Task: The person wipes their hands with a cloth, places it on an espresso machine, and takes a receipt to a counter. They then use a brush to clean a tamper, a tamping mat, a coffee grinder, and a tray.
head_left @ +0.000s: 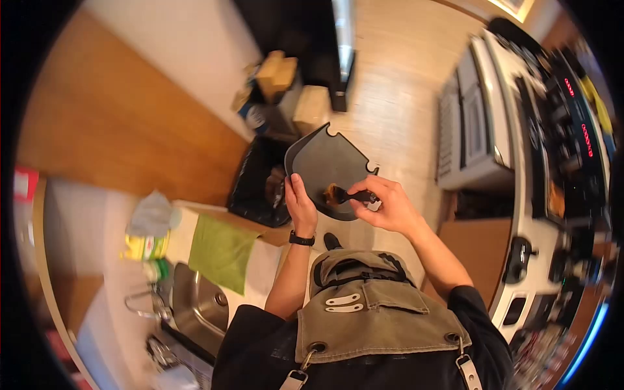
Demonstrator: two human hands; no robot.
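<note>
My left hand (301, 207) grips the near left edge of a dark grey dustpan-like tray (328, 159), thumb on the rim and the other fingers mostly hidden. The tray has a raised curved side and small notches on its far right edge. My right hand (389, 203) is closed around the black handle of a small brush (354, 195). Its tan, bristle-like end (334, 194) rests on or just above the tray's near part; contact is hard to tell. Left of the tray, and partly behind it, stands a black-lined bin (250, 188).
Cartons (276, 78) stand beyond the bin. On the left, a counter holds a green cloth (222, 250), a sink (195, 305) and a yellow package (144, 247). A white oven (478, 110) and a stovetop are on the right. Wooden floor (390, 84) lies between.
</note>
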